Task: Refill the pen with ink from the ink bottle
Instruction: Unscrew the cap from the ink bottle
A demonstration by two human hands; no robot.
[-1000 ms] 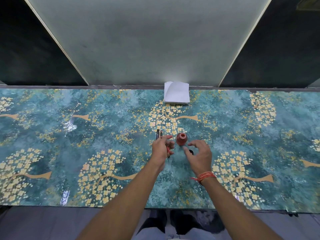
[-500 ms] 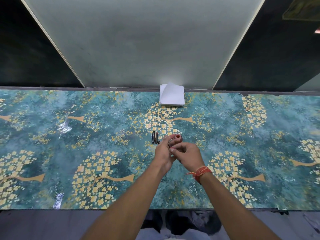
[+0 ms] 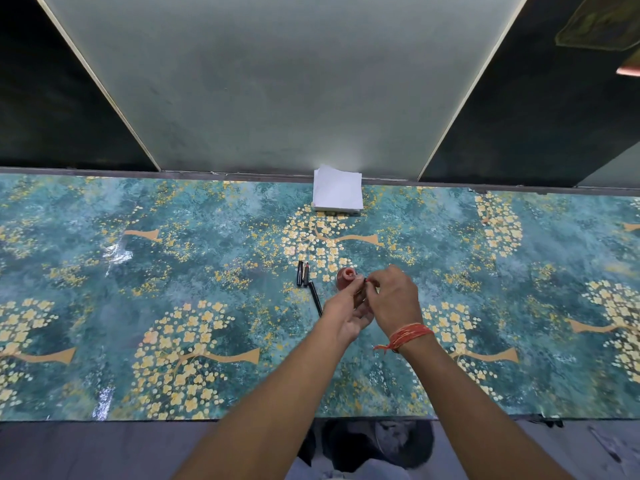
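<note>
The small red ink bottle (image 3: 345, 278) stands open on the patterned table. Just to its right my left hand (image 3: 347, 311) and my right hand (image 3: 394, 299) meet, both pinching a small dark pen part (image 3: 365, 280) between their fingertips; most of it is hidden by the fingers. My left palm faces up under the right hand. Two short black pen pieces (image 3: 302, 273) lie side by side to the left of the bottle. A long thin black pen barrel (image 3: 315, 297) lies on the table below them, close to my left hand.
A stack of white paper (image 3: 337, 194) sits at the table's far edge, against the grey wall panel. The glossy teal tablecloth with yellow flowers (image 3: 173, 271) covers the table. The near table edge (image 3: 207, 419) runs under my forearms.
My hands came together beside the bottle and shifted slightly right, so the open bottle shows again. The long black barrel now lies on the table by my left hand.
</note>
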